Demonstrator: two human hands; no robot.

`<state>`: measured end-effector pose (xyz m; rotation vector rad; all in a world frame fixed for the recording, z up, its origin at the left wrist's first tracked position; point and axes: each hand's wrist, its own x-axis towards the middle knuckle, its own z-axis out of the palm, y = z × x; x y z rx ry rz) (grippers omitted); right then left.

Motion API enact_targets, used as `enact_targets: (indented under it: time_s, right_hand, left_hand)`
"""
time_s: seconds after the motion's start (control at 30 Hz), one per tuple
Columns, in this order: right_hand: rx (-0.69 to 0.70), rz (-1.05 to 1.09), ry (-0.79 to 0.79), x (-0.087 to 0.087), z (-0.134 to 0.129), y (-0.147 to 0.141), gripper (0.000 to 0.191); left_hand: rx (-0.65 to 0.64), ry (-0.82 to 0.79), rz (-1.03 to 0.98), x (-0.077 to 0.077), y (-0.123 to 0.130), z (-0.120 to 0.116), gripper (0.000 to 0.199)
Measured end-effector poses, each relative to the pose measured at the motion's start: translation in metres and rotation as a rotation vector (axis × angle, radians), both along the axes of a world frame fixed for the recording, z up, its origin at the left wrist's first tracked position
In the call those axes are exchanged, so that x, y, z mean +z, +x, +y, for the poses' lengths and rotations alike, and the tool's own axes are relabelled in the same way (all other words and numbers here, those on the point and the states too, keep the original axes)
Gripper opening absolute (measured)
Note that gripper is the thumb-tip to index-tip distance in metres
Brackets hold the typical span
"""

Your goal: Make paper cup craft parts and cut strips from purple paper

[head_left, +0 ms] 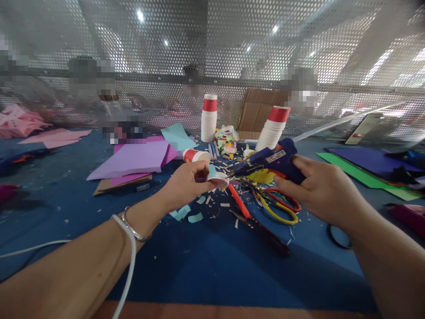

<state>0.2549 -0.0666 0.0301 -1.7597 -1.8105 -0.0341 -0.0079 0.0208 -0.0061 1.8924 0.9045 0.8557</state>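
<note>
My left hand (187, 184) pinches a small white round paper piece (220, 181), like the base of a paper cup, with a light blue paper scrap (211, 170) at its upper edge. My right hand (320, 190) is wrapped round a dark blue glue gun (262, 161). Its nozzle points left, close to the round piece; whether they touch I cannot tell. Just behind my left fingers lies a red and white paper cup (194, 155) on its side. Scissors with red and yellow handles (280, 212) and another tool with an orange handle (239, 201) lie below the gun.
Two stacks of paper cups (209, 119) (272, 128) stand at the back, the right one leaning, near cardboard (260, 110). Purple sheets (133, 161) lie left, green and blue sheets (375, 161) right. Paper scraps litter the blue table (206, 266). A white cord (128, 266) crosses my left forearm.
</note>
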Motion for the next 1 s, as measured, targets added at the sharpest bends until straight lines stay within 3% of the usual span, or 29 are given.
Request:
enact_targets:
  time_s: [0.43,1.0]
  right_hand:
    - [-0.011,0.008,-0.033,-0.0006,-0.0006,0.0009,0.030]
    - [0.003,-0.011,0.025,-0.0036,0.0016,0.0020,0.028]
  left_hand:
    - [-0.024,-0.027,0.025,-0.0010,-0.0005,0.0016,0.044]
    - [-0.004,0.077,0.135,0.0026,-0.0018,0.0004,0.049]
